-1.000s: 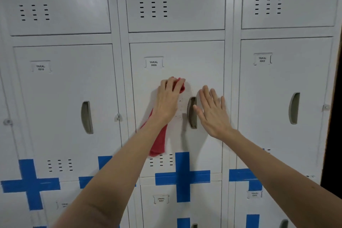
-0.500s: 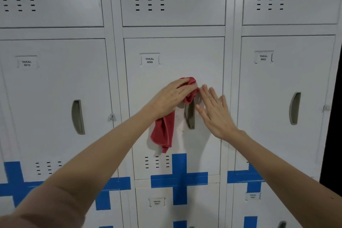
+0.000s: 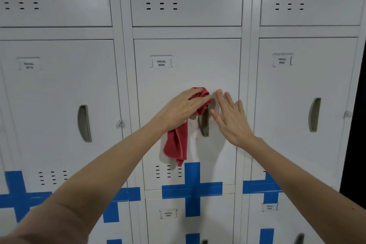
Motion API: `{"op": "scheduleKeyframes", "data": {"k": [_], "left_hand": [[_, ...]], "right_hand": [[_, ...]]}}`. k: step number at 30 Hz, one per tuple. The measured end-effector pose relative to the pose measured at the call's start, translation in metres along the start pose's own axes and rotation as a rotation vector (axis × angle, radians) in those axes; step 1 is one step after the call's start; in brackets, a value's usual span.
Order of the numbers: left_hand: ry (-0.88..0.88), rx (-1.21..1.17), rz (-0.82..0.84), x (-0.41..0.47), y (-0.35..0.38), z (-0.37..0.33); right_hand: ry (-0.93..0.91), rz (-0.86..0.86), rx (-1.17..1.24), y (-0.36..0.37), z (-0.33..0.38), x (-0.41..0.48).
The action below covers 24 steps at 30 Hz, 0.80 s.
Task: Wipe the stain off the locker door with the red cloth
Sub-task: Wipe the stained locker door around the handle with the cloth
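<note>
Just left of the recessed handle (image 3: 204, 123) on the locker door (image 3: 186, 77), the red cloth (image 3: 177, 140) is pressed flat under the left hand (image 3: 181, 110), fingers clamped over its bunched top; the loose tail hangs below. The right hand (image 3: 230, 117) is laid open beside the handle, holding nothing. Faint specks of stain (image 3: 191, 125) are noted between cloth and handle. The cloth is judged light, soft and limp, best gripped at the bunch. The handle lip may snag it; clear panel is available above.
</note>
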<state>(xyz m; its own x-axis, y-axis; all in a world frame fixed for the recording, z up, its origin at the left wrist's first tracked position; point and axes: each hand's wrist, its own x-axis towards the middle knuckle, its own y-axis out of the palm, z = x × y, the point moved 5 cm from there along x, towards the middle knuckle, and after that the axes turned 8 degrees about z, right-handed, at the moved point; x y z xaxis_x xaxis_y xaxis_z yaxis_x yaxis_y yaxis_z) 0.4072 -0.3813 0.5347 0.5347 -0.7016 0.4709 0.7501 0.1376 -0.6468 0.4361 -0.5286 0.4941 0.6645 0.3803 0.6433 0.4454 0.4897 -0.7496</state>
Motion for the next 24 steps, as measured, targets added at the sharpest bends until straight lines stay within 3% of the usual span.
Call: {"op": "scheduleKeyframes", "data": {"k": [9, 14, 19, 21, 24], "left_hand": [[-0.176, 0.032, -0.057, -0.02, 0.026, -0.011], [-0.178, 0.113, -0.031, -0.034, 0.039, -0.018], [-0.294, -0.173, -0.114, -0.043, 0.023, 0.004], [-0.346, -0.176, -0.153, -0.042, 0.013, 0.017], [-0.259, -0.157, -0.109, -0.033, 0.012, 0.017]], "right_hand": [[0.011, 0.035, -0.014, -0.002, 0.0, -0.001], [0.017, 0.04, 0.002, -0.001, 0.002, -0.001], [0.017, 0.052, 0.013, -0.002, 0.002, -0.002], [0.014, 0.05, 0.019, -0.001, 0.002, -0.002], [0.02, 0.032, 0.048, 0.001, 0.005, -0.001]]}}
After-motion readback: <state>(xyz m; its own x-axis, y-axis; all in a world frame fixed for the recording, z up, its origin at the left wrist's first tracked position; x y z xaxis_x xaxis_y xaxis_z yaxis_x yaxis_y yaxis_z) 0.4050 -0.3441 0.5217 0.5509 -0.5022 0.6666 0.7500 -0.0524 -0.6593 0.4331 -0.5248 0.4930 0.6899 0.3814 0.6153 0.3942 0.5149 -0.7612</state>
